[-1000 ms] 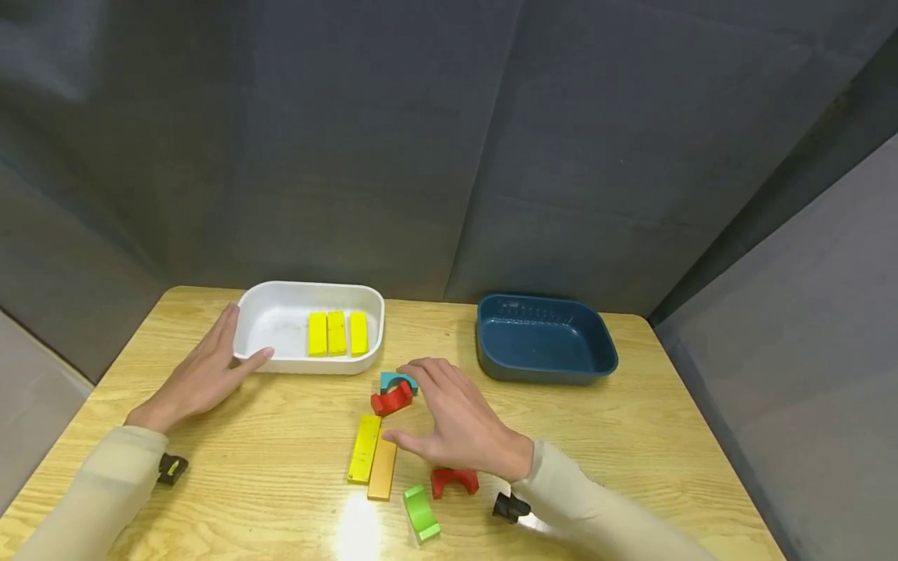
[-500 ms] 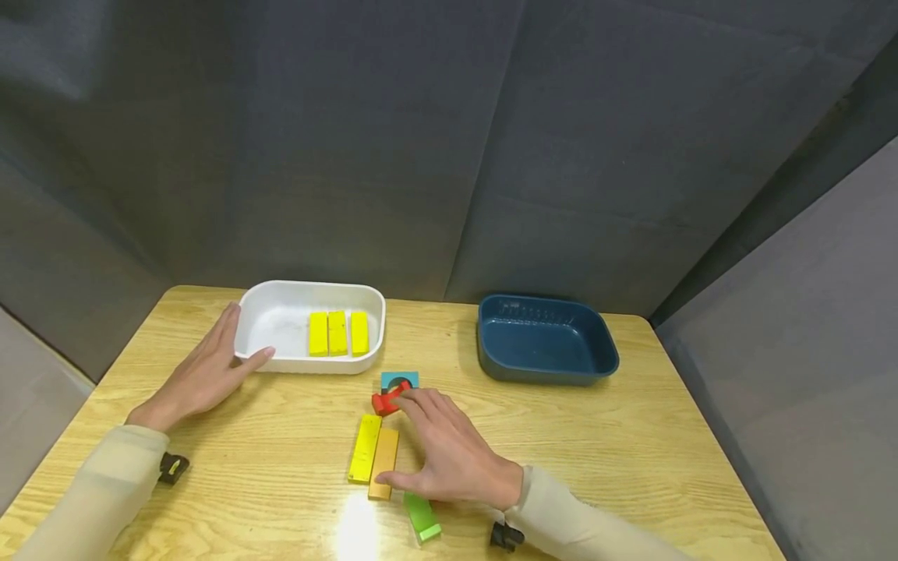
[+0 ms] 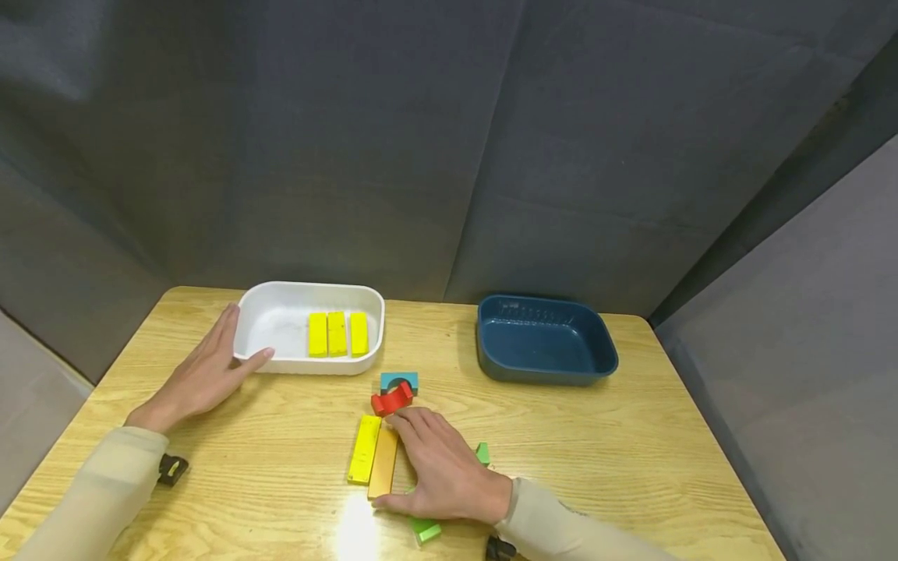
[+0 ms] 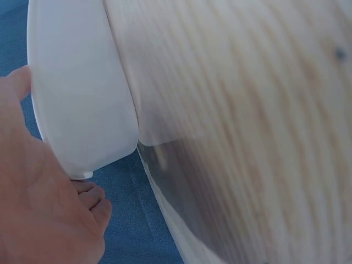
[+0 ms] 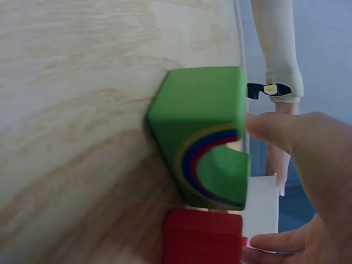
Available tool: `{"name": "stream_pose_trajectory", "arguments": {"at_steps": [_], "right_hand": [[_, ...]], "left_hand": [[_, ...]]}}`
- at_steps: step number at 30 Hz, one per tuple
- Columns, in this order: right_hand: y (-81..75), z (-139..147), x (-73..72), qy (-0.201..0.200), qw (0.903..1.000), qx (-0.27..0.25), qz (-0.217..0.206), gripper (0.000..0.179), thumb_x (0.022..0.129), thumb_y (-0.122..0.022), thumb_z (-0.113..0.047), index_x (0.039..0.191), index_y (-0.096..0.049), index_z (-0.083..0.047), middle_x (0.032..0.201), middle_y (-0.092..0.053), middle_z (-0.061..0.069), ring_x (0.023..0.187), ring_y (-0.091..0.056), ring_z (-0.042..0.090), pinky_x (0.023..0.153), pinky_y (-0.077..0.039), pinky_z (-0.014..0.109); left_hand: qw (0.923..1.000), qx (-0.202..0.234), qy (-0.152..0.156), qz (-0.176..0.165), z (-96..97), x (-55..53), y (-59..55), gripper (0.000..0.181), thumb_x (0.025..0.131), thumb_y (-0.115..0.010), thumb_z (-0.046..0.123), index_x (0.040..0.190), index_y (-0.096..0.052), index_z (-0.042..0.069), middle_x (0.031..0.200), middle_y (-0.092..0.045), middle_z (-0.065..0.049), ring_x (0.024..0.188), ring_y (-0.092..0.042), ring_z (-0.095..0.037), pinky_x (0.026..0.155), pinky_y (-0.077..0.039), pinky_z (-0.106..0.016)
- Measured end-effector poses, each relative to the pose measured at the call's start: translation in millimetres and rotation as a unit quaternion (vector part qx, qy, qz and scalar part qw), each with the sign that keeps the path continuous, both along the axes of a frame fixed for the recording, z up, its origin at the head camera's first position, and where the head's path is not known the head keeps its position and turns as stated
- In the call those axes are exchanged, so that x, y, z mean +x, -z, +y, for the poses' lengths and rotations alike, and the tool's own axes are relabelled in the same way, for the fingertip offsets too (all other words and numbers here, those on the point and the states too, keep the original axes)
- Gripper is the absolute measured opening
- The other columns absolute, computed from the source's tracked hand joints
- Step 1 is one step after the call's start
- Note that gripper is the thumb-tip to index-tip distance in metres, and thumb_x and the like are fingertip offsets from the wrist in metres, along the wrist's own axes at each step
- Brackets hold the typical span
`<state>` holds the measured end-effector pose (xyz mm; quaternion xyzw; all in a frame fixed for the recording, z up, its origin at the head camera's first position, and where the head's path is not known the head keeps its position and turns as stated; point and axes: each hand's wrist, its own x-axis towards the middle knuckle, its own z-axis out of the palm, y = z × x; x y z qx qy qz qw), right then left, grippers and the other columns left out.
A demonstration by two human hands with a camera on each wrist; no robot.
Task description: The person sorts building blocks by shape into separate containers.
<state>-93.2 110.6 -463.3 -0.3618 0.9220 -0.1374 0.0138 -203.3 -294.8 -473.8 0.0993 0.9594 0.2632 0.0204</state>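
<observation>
My right hand (image 3: 449, 471) reaches over an orange flat block (image 3: 383, 463), thumb at its near end and fingertips at its far end. A yellow flat block (image 3: 365, 449) lies alongside. Under the palm peeks a green arch block (image 3: 425, 531); a green piece (image 3: 482, 453) shows behind the hand. The right wrist view has a green arch block (image 5: 201, 110) with a painted rainbow, and a red block (image 5: 203, 236). My left hand (image 3: 203, 374) rests at the left corner of a white bin (image 3: 281, 365), fingers along its side, thumb on its front rim.
Three yellow blocks (image 3: 337, 335) lie in the white bin. Beyond the right fingertips sit a red arch block (image 3: 393, 400) and a blue arch block (image 3: 399, 382). A dark blue bin (image 3: 547, 375) stands at the back right of the wooden table (image 3: 266, 467).
My right hand has come down and nearer, from close by the blue and red arches to the orange block's ends. It now covers the nearer red arch. The left hand stays put.
</observation>
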Motion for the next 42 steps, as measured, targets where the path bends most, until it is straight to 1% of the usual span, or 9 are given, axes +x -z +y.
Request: {"name": "stream_pose_trajectory", "arguments": {"at_steps": [7,14,22,33,42], "right_hand": [[5.6,-4,1.5,0.007,0.9996,0.025,0.008,0.103,0.087,-0.068,-0.081,0.156,-0.048,-0.008,0.149,-0.054,0.006,0.135,-0.052,0.023,0.120,-0.043,0.040],[8.4,-8,-0.4,0.007,0.9991,0.041,0.007,0.102,0.087,-0.067,-0.082,0.153,-0.050,-0.007,0.140,-0.056,0.006,0.123,-0.055,0.021,0.113,-0.047,0.036],[9.7,-11,-1.9,0.007,0.9988,0.045,0.015,0.102,0.085,-0.072,-0.079,0.152,-0.050,-0.005,0.133,-0.054,0.006,0.116,-0.053,0.020,0.108,-0.049,0.035],[10.9,-12,-4.2,0.008,0.9991,0.041,-0.005,0.096,0.086,-0.074,-0.076,0.148,-0.054,-0.005,0.132,-0.053,0.005,0.114,-0.053,0.019,0.106,-0.049,0.033],[11.7,-11,-3.7,0.007,0.9991,0.042,-0.001,0.094,0.086,-0.073,-0.076,0.146,-0.055,-0.005,0.131,-0.053,0.005,0.114,-0.052,0.018,0.106,-0.049,0.033]], "left_hand": [[1.0000,0.000,-0.001,0.002,0.0,-0.9,-0.7,0.109,0.107,-0.051,0.066,0.169,0.016,0.006,0.177,0.021,-0.013,0.162,-0.002,-0.050,0.121,-0.018,-0.078],[1.0000,0.000,-0.001,0.004,-0.1,-2.2,-0.8,0.109,0.107,-0.051,0.066,0.169,0.016,0.007,0.177,0.021,-0.012,0.163,-0.001,-0.050,0.122,-0.018,-0.077],[1.0000,0.000,0.001,0.006,0.4,-2.3,-2.3,0.109,0.107,-0.051,0.065,0.169,0.016,0.006,0.177,0.021,-0.013,0.163,-0.001,-0.050,0.123,-0.017,-0.076],[1.0000,0.002,0.001,0.005,0.7,-0.2,-1.9,0.109,0.107,-0.051,0.065,0.169,0.016,0.006,0.177,0.021,-0.013,0.163,-0.002,-0.050,0.123,-0.017,-0.076],[1.0000,-0.001,-0.001,0.002,0.3,0.9,-0.9,0.109,0.107,-0.051,0.065,0.169,0.016,0.006,0.177,0.021,-0.014,0.162,-0.002,-0.050,0.122,-0.017,-0.076]]}}
